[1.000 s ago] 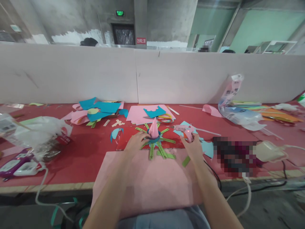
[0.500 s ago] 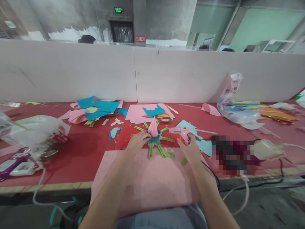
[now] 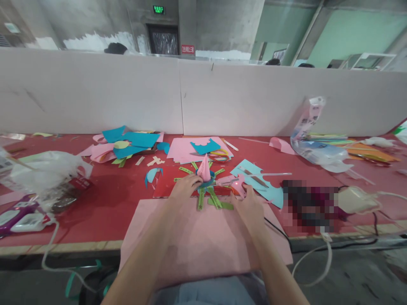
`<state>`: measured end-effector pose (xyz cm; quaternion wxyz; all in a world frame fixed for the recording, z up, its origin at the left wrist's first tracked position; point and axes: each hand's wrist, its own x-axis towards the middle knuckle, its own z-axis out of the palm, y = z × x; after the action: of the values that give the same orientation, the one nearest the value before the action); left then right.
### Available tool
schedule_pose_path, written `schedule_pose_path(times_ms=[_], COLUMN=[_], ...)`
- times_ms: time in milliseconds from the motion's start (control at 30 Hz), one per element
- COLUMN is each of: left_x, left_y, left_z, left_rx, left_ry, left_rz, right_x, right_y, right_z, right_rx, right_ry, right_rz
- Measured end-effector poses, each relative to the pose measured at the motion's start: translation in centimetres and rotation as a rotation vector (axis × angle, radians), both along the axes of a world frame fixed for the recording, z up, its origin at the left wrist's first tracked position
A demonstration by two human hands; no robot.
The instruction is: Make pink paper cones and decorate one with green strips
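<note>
Glue gun meets paper cone between two hands

In the head view, the left hand [image 3: 187, 186] has its fingers drawn close together at the side of the blue ring [image 3: 208, 184] around the foot of the pink paper cone [image 3: 204, 170]; whether they pinch or only steady it, I cannot tell. The right hand [image 3: 249, 207] has thumb and fingers around the handle of the glue gun [image 3: 237, 181]; any squeeze on the trigger is hidden. Just beyond the left fingertips, green strips [image 3: 215, 198] spread from the ring over a red board [image 3: 165, 181]. Past the right fingers lies light blue paper [image 3: 270, 191] with a knife [image 3: 257, 178] on it.

For this step, a light left touch low on the ring seems best, with fingertips clear of the hot nozzle and the right wrist steady. The cone stands nearly upright, long axis vertical, tip up. The gun's barrel lies roughly sideways, its nozzle pointing from the right fingers towards the ring and the left fingertips
</note>
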<state>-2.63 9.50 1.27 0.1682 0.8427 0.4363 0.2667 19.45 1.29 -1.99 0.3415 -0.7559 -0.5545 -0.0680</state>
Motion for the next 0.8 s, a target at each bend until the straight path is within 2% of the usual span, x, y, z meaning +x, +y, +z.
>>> schedule_pose_path(times_ms=[200, 333, 567, 800], left_x=[0.0, 0.0, 0.2, 0.4], left_y=[0.0, -0.2, -0.3, -0.3], left_z=[0.2, 0.2, 0.1, -0.6], left_rx=[-0.002, -0.006, 0.002, 0.028], left_ry=[-0.004, 0.015, 0.012, 0.007], left_rz=[-0.007, 0.011, 0.016, 0.043], right_x=[-0.6, -0.5, -0.4, -0.7], right_y=[0.6, 0.7, 0.6, 0.9], right_z=[0.8, 1.3, 0.1, -0.2], right_rx=[-0.027, -0.050, -0.018, 0.012], right_ry=[0.030, 0.055, 0.057, 0.061], right_rz=[-0.001, 0.059, 0.079, 0.084])
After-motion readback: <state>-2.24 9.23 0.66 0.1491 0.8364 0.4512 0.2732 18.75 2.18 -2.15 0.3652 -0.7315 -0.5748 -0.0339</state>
